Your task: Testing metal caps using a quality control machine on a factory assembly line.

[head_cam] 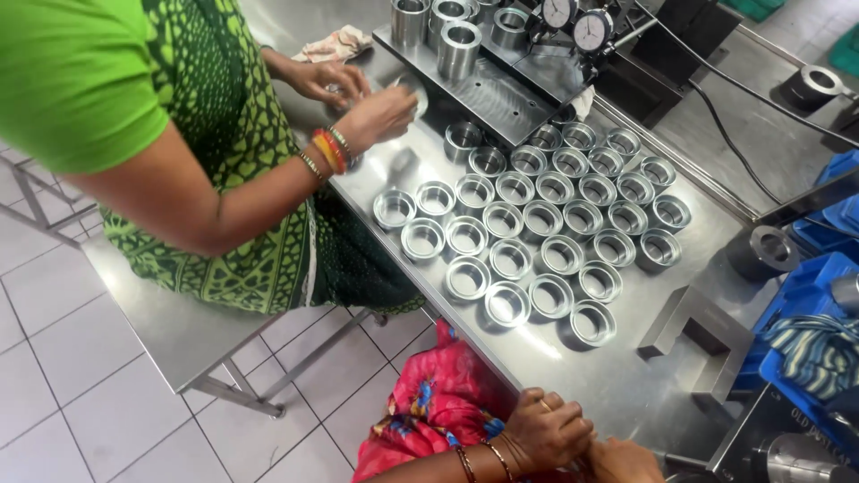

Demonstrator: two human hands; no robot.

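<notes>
Wearer's left hand point(548, 431): at the bottom edge of the view, fingers curled into a loose fist, resting at the near edge of the brushed stainless-steel work table point(626, 376); whether anything lies inside the fist cannot be told. Wearer's right hand point(625, 461): just beside the left one and touching it, largely cut off by the frame; its state cannot be told; nothing is seen in its grasp.

Nearest stock: short, shiny, hollow machined steel rings point(537, 237), standing open end up in slanting rows across the middle of the table, packed close, many touching their neighbours; the nearest ring point(592, 323) stands apart from both hands, further up the table.

Grey angular steel bracket point(693, 335): lying flat to the right of the rings. Taller steel sleeves point(458, 46): upright on a raised dark steel plate point(501, 89) at the far end; two round dial gauges point(577, 22) stand behind it.

Co-worker: person in a green patterned garment with bangles at the wrist, seated on a steel bench point(170, 331) on the left; the co-worker's hands point(371, 112) are together at the far left corner of the table, closed around a small shiny piece. Blue plastic crates point(819, 277): at the right edge.
</notes>
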